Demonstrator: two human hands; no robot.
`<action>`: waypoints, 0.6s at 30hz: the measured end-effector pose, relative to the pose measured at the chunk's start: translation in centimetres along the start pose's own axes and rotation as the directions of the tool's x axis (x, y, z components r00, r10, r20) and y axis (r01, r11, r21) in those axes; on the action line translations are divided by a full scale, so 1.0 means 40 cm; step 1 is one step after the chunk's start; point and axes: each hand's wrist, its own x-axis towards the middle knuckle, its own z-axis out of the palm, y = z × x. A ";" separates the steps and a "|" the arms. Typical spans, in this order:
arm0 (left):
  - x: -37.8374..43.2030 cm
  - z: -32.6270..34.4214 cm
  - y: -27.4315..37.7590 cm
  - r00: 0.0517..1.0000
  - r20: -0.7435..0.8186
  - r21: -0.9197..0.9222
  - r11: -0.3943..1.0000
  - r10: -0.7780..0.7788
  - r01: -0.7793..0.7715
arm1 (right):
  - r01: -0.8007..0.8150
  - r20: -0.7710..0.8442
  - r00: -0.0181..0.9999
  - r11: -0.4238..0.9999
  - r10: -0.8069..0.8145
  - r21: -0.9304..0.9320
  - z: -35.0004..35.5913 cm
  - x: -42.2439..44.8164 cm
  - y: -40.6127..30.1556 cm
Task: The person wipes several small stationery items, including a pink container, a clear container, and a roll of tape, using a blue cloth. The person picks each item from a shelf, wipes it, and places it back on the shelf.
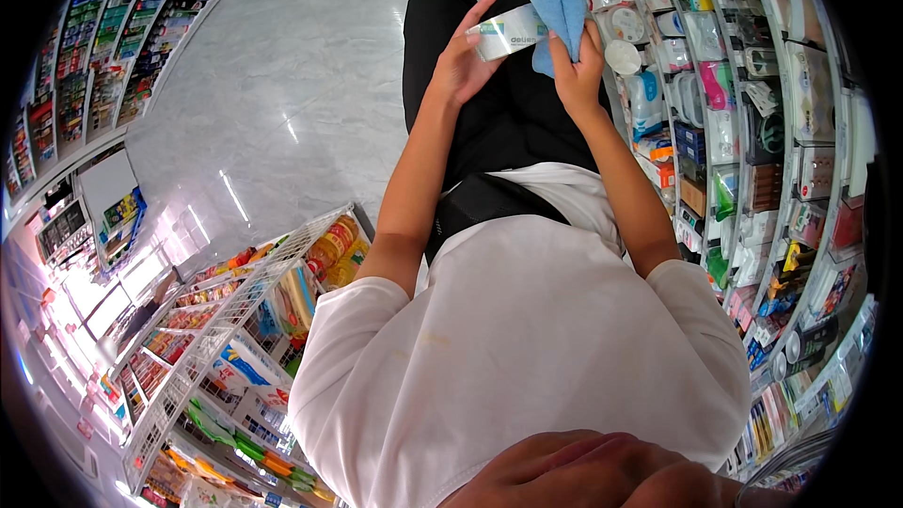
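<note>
My left hand holds one end of a white and clear Deli package, its thumb and palm against the near side and its index finger stretched out past it. A folded light blue cloth is gripped in my right hand and lies over the package's other end. Both hands are above my knees in black trousers. What exactly the package contains cannot be made out.
Shelves of packaged household goods stand close on my right. On the lower left is a white wire rack with oil bottles and bags. Further shelves line the far left, across a grey tiled floor.
</note>
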 end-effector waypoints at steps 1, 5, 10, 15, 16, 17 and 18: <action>-0.002 -0.003 0.000 1.000 0.013 -0.022 1.000 -0.017 0.018 | -0.003 -0.006 1.000 1.000 0.003 -0.002 -0.001 -0.002 0.001; -0.010 -0.003 -0.005 0.999 0.039 -0.065 0.998 0.012 -0.009 | -0.017 0.000 1.000 1.000 0.017 -0.007 -0.001 -0.008 0.011; -0.006 -0.020 -0.014 0.996 0.081 -0.049 0.998 -0.024 0.028 | -0.015 0.006 1.000 1.000 0.015 0.006 0.002 -0.003 0.013; -0.006 -0.011 -0.018 0.995 0.051 -0.047 0.996 -0.080 0.082 | -0.011 -0.001 1.000 1.000 0.011 0.021 -0.003 0.000 0.009; -0.004 0.002 -0.014 0.995 0.067 -0.059 0.995 -0.080 0.084 | -0.015 0.002 1.000 0.999 0.015 0.033 -0.003 0.001 0.009; -0.002 -0.003 -0.018 0.994 0.074 -0.064 0.995 -0.074 0.079 | -0.023 0.000 1.000 0.999 0.023 0.046 -0.003 0.002 0.010; 0.001 -0.006 -0.018 0.994 0.081 -0.068 0.995 -0.068 0.074 | -0.031 -0.002 1.000 0.998 0.031 0.060 -0.001 0.006 0.007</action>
